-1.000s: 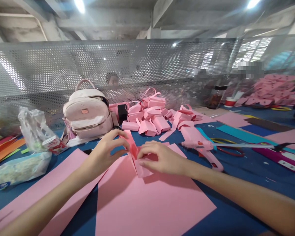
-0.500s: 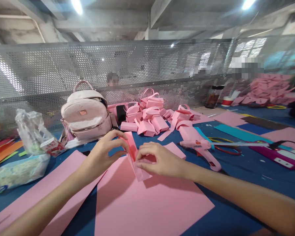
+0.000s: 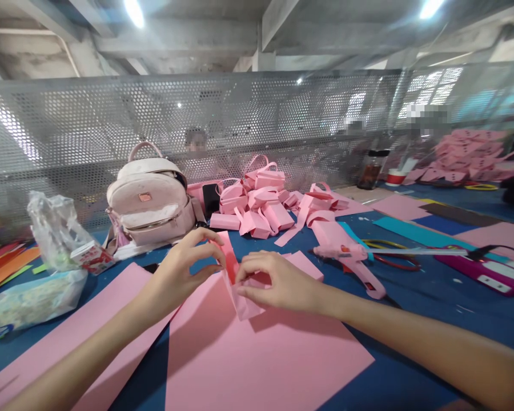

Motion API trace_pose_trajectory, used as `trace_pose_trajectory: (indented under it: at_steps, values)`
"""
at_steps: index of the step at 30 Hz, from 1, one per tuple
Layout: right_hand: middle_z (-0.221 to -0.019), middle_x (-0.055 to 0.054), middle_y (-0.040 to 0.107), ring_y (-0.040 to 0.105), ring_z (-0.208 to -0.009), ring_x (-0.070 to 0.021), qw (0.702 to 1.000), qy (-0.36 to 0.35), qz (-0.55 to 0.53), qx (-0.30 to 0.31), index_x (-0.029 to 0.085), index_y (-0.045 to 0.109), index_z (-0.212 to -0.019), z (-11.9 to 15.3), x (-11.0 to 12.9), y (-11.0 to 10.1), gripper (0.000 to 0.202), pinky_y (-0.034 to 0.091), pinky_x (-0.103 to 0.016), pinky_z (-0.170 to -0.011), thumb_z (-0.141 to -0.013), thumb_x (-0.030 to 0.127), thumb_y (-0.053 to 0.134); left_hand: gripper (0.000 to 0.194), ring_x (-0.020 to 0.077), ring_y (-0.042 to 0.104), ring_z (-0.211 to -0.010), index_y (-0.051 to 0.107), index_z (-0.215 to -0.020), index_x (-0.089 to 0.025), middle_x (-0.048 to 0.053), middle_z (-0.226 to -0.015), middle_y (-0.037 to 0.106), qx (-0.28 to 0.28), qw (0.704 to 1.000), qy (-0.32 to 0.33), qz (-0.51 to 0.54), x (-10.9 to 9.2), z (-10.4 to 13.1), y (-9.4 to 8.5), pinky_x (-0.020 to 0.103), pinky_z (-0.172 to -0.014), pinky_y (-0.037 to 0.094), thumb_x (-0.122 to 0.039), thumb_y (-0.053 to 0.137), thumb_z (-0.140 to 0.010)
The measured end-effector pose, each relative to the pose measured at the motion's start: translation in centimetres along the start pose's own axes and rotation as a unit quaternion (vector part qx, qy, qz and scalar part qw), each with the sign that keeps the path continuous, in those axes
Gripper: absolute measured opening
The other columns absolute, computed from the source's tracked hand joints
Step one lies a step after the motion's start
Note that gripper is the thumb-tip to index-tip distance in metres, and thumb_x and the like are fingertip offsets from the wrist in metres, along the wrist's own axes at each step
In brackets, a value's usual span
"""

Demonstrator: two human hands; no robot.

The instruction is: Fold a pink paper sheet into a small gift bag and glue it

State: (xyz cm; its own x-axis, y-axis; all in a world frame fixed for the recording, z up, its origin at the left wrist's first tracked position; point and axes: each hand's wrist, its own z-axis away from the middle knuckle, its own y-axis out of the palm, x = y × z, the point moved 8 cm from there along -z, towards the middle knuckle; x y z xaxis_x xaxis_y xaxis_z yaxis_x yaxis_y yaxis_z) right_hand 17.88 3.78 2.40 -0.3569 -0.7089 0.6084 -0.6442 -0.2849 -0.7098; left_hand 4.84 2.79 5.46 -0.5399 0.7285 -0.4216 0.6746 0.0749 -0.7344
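Note:
Between my hands stands a small folded pink paper box (image 3: 249, 311), tilted, with its inner side showing a deeper pink. My left hand (image 3: 197, 260) curls its fingertips against the box's upper left side. My right hand (image 3: 269, 277) pinches the right side wall with thumb and fingers, partly hiding it. Beneath it lies a large sheet of pink paper (image 3: 265, 365). Another pink piece (image 3: 306, 264) sits just behind my right hand. A pink glue gun (image 3: 353, 257) rests on its side to the right.
Behind my hands is a heap of pink paper boxes (image 3: 265, 197) with strip handles. A pale backpack (image 3: 149, 200) stands beside a phone (image 3: 211, 198). Plastic bags (image 3: 34, 299) lie left, a magenta power strip (image 3: 484, 271) right. A perforated metal screen (image 3: 111, 125) closes the back.
Almost nothing differs. My hands and the paper box keep the same hold and place, apart from a very slight shift of the view.

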Motion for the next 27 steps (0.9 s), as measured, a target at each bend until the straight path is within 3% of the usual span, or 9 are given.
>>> trace_pose_trajectory:
  at_steps: [11, 27]
  values:
    - [-0.081, 0.000, 0.069, 0.058, -0.074, -0.0146, 0.999, 0.019, -0.048, 0.004, 0.018, 0.068, -0.079, 0.20, -0.38, 0.43, 0.005, 0.041, -0.024, -0.070, -0.084, 0.018, 0.066, 0.014, 0.0175, 0.060, -0.105, 0.066, -0.086, -0.022, 0.004, -0.111, 0.058, -0.005, 1.000, 0.014, 0.001, -0.24, -0.05, 0.16, 0.027, -0.090, 0.045, -0.010, 0.060, -0.092]
    - [-0.082, -0.001, 0.071, 0.061, -0.076, -0.0155, 0.996, 0.055, -0.075, 0.016, 0.018, 0.070, -0.080, 0.24, -0.74, 0.60, 0.007, 0.044, -0.025, -0.073, -0.083, 0.019, 0.064, 0.014, 0.0176, 0.060, -0.104, 0.064, -0.087, -0.022, 0.004, -0.111, 0.058, -0.015, 1.000, 0.013, 0.000, -0.17, 0.26, 0.10, 0.027, -0.089, 0.045, -0.010, 0.059, -0.092]
